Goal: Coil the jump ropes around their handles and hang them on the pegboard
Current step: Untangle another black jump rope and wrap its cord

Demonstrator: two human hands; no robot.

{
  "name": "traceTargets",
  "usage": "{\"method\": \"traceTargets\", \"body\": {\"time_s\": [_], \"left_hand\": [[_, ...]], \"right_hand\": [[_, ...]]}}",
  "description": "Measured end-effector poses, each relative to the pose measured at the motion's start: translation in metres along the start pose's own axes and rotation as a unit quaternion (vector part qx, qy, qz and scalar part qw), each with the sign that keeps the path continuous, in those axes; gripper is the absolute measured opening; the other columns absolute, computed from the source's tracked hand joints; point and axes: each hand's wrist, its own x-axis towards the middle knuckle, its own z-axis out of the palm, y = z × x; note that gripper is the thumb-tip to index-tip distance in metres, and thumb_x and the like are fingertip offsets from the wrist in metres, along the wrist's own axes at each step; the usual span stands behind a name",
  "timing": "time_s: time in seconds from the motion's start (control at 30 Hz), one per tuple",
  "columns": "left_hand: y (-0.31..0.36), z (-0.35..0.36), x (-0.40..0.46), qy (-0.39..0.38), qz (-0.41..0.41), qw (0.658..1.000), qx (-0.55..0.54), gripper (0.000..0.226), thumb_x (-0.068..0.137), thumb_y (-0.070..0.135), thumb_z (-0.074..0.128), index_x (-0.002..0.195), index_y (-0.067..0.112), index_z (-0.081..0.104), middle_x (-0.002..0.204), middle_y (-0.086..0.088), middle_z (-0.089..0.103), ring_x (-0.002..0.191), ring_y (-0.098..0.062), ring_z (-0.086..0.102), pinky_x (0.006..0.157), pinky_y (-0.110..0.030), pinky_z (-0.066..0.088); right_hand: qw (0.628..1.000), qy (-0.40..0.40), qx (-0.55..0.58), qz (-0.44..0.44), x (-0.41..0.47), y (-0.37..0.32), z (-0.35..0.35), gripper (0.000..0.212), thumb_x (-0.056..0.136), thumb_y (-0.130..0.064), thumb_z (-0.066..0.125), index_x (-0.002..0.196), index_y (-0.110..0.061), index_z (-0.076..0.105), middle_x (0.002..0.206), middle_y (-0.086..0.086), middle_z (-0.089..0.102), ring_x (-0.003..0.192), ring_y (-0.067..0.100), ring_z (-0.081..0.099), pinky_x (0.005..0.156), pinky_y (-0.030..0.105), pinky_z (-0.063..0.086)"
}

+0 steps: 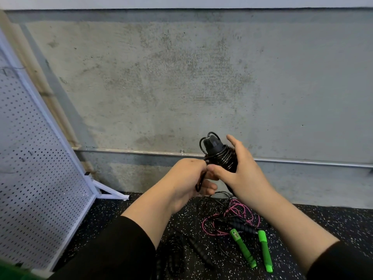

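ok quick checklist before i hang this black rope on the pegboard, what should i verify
1. Coil tight on the black handles: ok, the wraps sit close together.
2. Right hand grip on the bundle: ok, fingers curl round it.
3. Loose end secured: not ok, the left hand holds a free loop of black rope.
4. Pegboard in reach: cannot tell; it stands to the left.
5. Free hook on it: cannot tell, the hooks look too small to judge.
6. Other ropes coiled: not ok, they lie tangled on the floor.
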Motion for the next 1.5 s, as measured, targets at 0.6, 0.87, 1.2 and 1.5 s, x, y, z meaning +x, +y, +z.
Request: {"method": "traceTargets", "body": {"time_s": [0.6, 0.87, 1.2, 1.5], "left_hand": [[0.004, 0.003, -0.001, 0.165, 0.161, 0.971, 0.064, 0.036, 0.098, 0.030, 0.062, 0.064, 0.019, 0.066, 0.095, -0.016, 0.073, 0.097, -0.027, 0.069, 0.093, -0.048, 0.059], [0.009, 0.007, -0.007, 0.046, 0.288, 0.956, -0.038, 0.027, 0.103, 0.008, 0.049, 0.122, 0.017, 0.067, 0.131, 0.001, 0.068, 0.128, -0.010, 0.059, 0.115, -0.041, 0.041], [0.012, -0.002, -0.008, 0.104, 0.297, 0.949, 0.029, 0.036, 0.110, 0.015, 0.039, 0.139, 0.028, 0.056, 0.129, 0.010, 0.066, 0.118, -0.007, 0.064, 0.102, -0.040, 0.050], [0.019, -0.009, -0.013, 0.092, 0.313, 0.944, 0.045, 0.024, 0.104, 0.012, 0.054, 0.123, 0.022, 0.065, 0.116, 0.002, 0.074, 0.098, -0.009, 0.067, 0.089, -0.026, 0.054]], "right_hand": [[0.992, 0.034, 0.099, 0.068, 0.007, -0.003, -0.012, 0.053, 0.087, -0.039, 0.076, 0.136, -0.031, 0.056, 0.116, -0.008, 0.067, 0.099, 0.002, 0.063, 0.080, 0.012, 0.044], [0.925, -0.018, 0.354, 0.138, 0.001, -0.012, -0.019, 0.024, 0.101, -0.030, 0.055, 0.115, -0.026, 0.074, 0.105, 0.007, 0.076, 0.090, 0.020, 0.065, 0.081, 0.041, 0.048], [0.894, -0.013, 0.409, 0.186, -0.004, -0.025, -0.022, 0.028, 0.100, -0.033, 0.054, 0.088, -0.027, 0.079, 0.088, 0.004, 0.073, 0.074, 0.013, 0.063, 0.061, 0.030, 0.052], [0.878, 0.004, 0.431, 0.208, -0.004, -0.030, -0.027, 0.025, 0.100, -0.036, 0.054, 0.100, -0.017, 0.070, 0.092, 0.012, 0.066, 0.070, 0.016, 0.059, 0.055, 0.030, 0.050]]}}
